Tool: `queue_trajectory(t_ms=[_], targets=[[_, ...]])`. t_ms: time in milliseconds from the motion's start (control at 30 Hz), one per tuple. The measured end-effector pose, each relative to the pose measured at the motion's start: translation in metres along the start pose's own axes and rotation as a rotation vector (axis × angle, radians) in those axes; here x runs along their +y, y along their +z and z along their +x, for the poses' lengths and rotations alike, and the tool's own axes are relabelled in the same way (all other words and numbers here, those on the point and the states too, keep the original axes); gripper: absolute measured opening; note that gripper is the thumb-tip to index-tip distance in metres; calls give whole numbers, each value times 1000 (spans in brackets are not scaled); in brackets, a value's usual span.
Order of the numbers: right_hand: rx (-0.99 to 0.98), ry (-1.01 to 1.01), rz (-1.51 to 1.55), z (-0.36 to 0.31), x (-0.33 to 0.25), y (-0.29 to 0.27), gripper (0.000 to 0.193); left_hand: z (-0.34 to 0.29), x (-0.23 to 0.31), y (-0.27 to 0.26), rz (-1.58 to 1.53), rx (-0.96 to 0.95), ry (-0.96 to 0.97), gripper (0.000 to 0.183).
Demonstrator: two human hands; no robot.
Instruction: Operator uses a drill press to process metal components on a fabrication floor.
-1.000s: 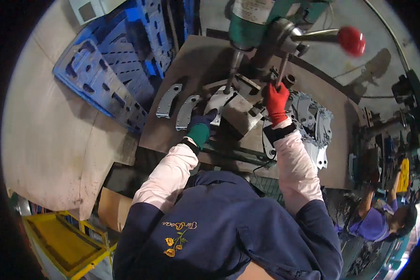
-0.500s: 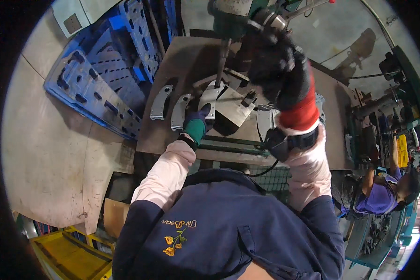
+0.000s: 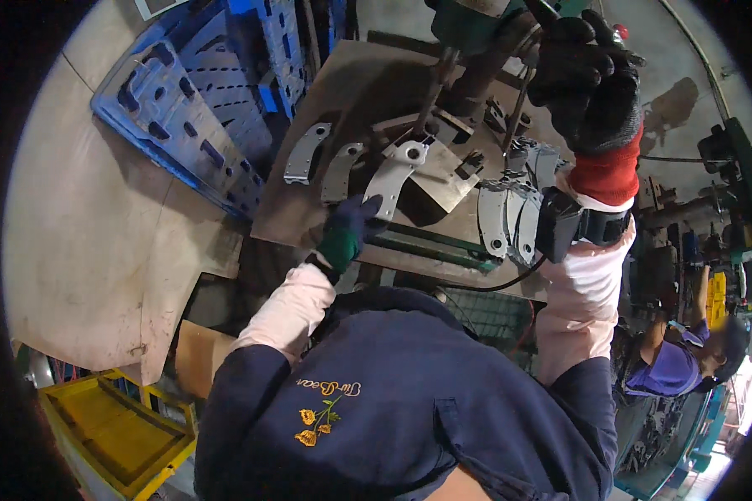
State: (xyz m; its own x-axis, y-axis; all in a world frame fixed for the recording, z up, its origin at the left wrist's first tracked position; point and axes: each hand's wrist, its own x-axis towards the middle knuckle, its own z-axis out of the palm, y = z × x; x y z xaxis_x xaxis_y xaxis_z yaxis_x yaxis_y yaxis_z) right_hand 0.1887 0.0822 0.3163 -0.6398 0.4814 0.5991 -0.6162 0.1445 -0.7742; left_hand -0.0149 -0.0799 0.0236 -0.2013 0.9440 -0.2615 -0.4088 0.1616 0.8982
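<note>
My left hand (image 3: 351, 224), in a dark glove with a green cuff, pinches the lower end of a curved metal plate (image 3: 390, 182). The plate's upper end, with a round hole, lies on a metal fixture (image 3: 443, 181) below the drill press (image 3: 470, 21)'s spindle. My right hand (image 3: 589, 79), in a black glove with a red cuff, is raised at the right of the machine. Its fingers curl around a dark feed handle (image 3: 543, 10), mostly covered by the glove. Two similar plates, a left one (image 3: 307, 154) and a nearer one (image 3: 340, 173), lie on the worktable.
Several curved plates (image 3: 510, 219) are stacked right of the fixture on the worktable (image 3: 301, 221). Blue plastic pallets (image 3: 180, 125) stand at the left. A yellow metal frame (image 3: 113, 430) is at the lower left. Another person (image 3: 673, 359) works at the far right.
My right hand has swung rightward. My left hand has shifted slightly down the plate, which now shows its holed upper end. The whole view has also shifted.
</note>
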Motion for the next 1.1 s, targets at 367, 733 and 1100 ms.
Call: queue_trajectory(t_ms=[367,733,1100], targets=[[-11,17,264,3,8,-1,31,-1,-59,-118,1277,209,70,51],[-41,31,371,2,10,1,31,61,-57,-125,-81,287,-135,30],[-45,43,410,-4,14,-2,31,62,-25,-84,1154,391,120,61]])
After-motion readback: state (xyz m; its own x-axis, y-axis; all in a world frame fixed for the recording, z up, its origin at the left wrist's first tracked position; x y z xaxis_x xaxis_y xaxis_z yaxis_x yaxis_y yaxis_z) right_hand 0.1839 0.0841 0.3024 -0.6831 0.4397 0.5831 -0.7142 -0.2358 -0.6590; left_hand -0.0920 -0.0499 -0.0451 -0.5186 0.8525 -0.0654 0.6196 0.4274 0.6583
